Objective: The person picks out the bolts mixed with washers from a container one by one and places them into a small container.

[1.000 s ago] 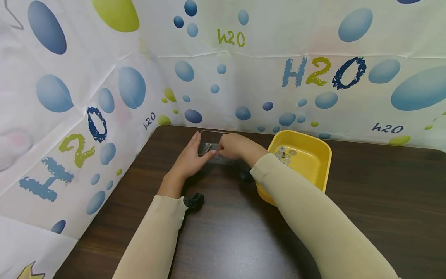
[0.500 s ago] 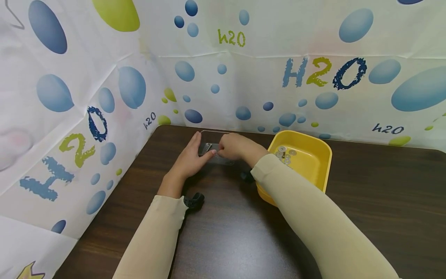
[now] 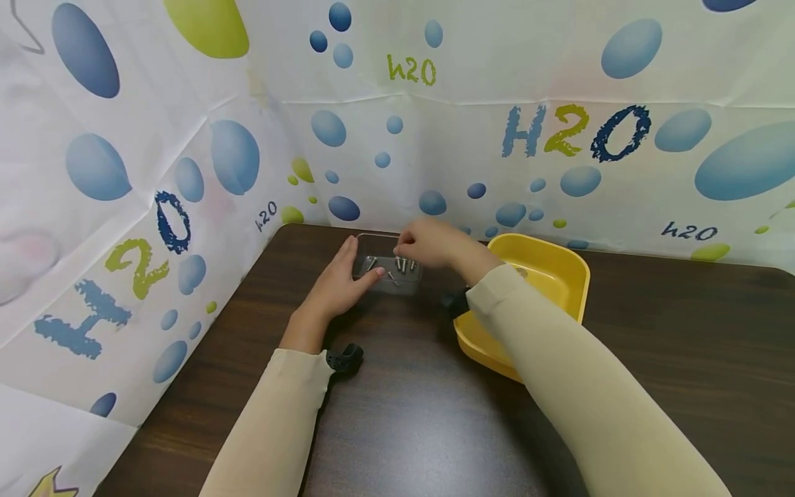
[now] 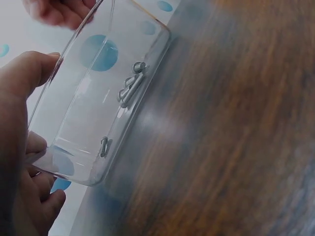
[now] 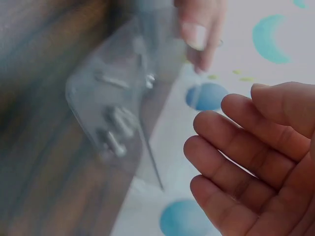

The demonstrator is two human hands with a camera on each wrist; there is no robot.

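A clear plastic box (image 3: 404, 287) stands on the table near its back edge. My left hand (image 3: 335, 286) grips its left end, with the thumb at the near rim. In the left wrist view, that thumb (image 4: 29, 69) and the curled fingertips hold the box wall. Several metal bolts (image 4: 130, 88) lie inside the box, most of them grouped toward its right side. My right hand (image 3: 435, 243) hovers over the right end of the box. Seen in the right wrist view, its fingers (image 5: 236, 147) are relaxed and apart from the thumb, with nothing between them.
A yellow tray (image 3: 573, 266) stands to the right, partly behind my right forearm. One washer (image 3: 522, 272) shows in it; the sleeve hides more of its inside. A printed sheet (image 3: 459, 124) hangs behind and to the left of the dark wooden table (image 3: 404, 414).
My right hand has lifted up and rightward from inside the box, uncovering bolts there. The right forearm now covers more of the yellow tray. My left hand has kept its place.
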